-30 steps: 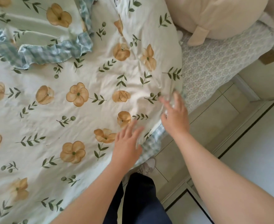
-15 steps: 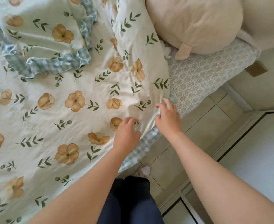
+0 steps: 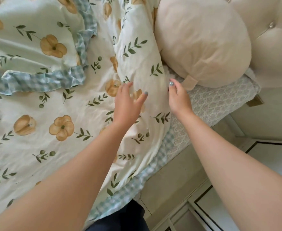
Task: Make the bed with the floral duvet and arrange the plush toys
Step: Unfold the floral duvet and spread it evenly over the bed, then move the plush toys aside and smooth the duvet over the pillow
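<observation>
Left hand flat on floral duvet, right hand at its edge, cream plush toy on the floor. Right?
No. The cream plush toy lies on the mattress by the headboard, not the floor; head view shows it. Left hand on floral duvet, right hand at its edge: fine.

A single head-worn wide-angle view looks steeply down from close above the bed's edge (image 3: 208, 104), with the floral duvet (image 3: 57, 100) to the left and the floor (image 3: 173, 184) to the lower right.

The plush (image 3: 201, 40) blocks the mattress (image 3: 216, 100) corner by the headboard (image 3: 270, 39). Along the duvet (image 3: 57, 104) edge (right side) a bare strip lies open.
</observation>
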`<state>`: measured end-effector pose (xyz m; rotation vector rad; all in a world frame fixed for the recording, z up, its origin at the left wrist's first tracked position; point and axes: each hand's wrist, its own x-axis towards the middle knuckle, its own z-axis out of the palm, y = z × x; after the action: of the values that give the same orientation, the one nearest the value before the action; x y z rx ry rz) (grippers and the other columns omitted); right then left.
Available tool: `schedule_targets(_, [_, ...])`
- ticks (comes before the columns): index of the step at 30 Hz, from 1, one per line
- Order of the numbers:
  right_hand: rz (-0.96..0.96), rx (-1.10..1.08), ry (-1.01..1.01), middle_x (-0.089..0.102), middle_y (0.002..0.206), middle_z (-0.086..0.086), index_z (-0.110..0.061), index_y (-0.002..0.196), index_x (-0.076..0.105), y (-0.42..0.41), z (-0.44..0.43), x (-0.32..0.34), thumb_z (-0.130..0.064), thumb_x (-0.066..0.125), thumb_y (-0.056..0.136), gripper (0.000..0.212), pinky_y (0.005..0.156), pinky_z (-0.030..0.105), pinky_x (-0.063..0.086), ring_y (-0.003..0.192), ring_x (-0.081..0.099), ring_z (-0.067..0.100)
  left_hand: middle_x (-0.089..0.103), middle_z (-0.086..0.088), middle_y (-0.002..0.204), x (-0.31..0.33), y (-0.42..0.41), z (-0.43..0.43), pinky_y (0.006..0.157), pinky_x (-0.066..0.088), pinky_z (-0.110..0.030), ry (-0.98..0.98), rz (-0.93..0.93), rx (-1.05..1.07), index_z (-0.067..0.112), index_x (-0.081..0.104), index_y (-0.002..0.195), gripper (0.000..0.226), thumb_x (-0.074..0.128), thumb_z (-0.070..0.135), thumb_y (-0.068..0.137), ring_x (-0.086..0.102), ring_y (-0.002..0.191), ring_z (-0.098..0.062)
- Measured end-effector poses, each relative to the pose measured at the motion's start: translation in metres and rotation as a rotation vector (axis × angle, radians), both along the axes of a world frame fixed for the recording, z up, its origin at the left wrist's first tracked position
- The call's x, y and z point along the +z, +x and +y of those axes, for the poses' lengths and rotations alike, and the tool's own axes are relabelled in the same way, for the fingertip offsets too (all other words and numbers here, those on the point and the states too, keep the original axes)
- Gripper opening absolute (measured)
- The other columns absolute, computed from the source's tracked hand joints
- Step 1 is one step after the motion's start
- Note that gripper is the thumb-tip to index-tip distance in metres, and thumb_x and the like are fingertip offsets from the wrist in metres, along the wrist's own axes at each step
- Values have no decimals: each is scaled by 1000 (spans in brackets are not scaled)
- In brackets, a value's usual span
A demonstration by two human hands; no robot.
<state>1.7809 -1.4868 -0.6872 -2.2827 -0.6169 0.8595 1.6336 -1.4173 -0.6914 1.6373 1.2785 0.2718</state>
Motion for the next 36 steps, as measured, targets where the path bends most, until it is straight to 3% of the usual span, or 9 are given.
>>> schedule_targets(5, [238, 203, 51, 62, 129, 4, -24, 130, 61, -3, 65, -24, -10, 41, 89, 47, 109, 39, 41, 122, 55, 21, 25, -5, 155, -7, 46, 78, 113, 30, -42, -139, -58, 147, 21, 11, 151, 106, 74, 54, 73, 30, 140, -22])
schedule_targets(10, [187, 428, -83, 53, 119, 0, -26, 113, 71, -21, 96, -44, 8, 41, 79, 57, 117, 40, 27, 127, 42, 25, 62, 1, 118, -43, 14, 130, 90, 47, -33, -150, 29, 315, 20, 52, 128, 45, 63, 24, 84, 57, 102, -18])
schedule_targets(12, [95, 339, -63, 53, 120, 1, -25, 108, 71, -14, 101, -43, 4, 43, 87, 46, 110, 32, 34, 118, 48, 17, 63, -5, 114, -53, -9, 141, 82, 42, -30, -97, 154, 306, 15, 57, 121, 32, 60, 19, 89, 57, 104, -24])
schedule_targets(15, [104, 123, -29, 53, 130, -1, -18, 132, 55, -1, 116, -50, -12, 46, 97, 37, 102, 26, 39, 117, 51, 13, 64, -11, 112, -57, -34, 160, 80, 41, -33, -57, 233, 260, 12, 59, 119, 28, 56, 21, 92, 57, 106, -31])
schedule_targets(20, [631, -145, -42, 56, 136, 11, -14, 147, 33, -13, 151, -66, -33, 58, 94, 62, 92, 39, 53, 115, 59, 28, 60, -17, 121, -59, -51, 184, 90, 45, -41, -122, 344, 153, 10, 54, 124, 32, 52, 24, 95, 55, 110, -37])
schedule_targets(24, [833, 2, -12, 66, 126, 4, -20, 134, 54, -21, 161, -57, -43, 73, 80, 61, 96, 37, 49, 105, 63, 18, 39, -13, 140, -38, -48, 165, 102, 37, -44, 223, 329, 129, 22, 32, 145, 64, 50, -1, 88, 39, 126, -31])
schedule_targets(26, [858, 67, 47, 68, 121, -1, -21, 129, 57, -24, 164, -51, -46, 75, 77, 60, 96, 37, 49, 111, 63, 19, 42, -13, 131, -21, -44, 149, 103, 38, -44, 505, 200, 105, 20, 42, 140, 67, 47, -13, 81, 38, 121, -31])
schedule_targets(31, [260, 265, 3, 69, 110, -3, -22, 103, 71, -15, 157, -47, -70, 43, 86, 58, 94, 41, 48, 105, 63, 20, 53, -11, 106, 2, -18, 106, 92, 39, -37, 750, 20, -20, 11, 63, 109, 44, 47, -13, 76, 45, 98, -26])
schedule_targets(36, [-348, 238, 186, 63, 104, 7, -11, 99, 68, 49, 110, -40, -18, 48, 97, 21, 89, 34, 43, 101, 57, 26, 58, -1, 112, -13, 35, 50, 83, 50, -38, 479, -12, -371, 13, 62, 111, 32, 54, -1, 83, 54, 103, -21])
